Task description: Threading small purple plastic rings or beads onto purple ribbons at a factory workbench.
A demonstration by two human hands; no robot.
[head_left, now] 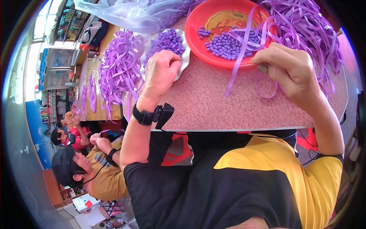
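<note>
On the table (221, 107), plate (193, 28) and dish (185, 61) hold purple beads (225, 49); I cannot tell either grip's (161, 72) (293, 72) state.

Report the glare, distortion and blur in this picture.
Head view: window at upper left washed out; blue wall at left tilted by the fisheye; plastic bag catching pale glare; left hand and right hand fairly sharp.
</note>
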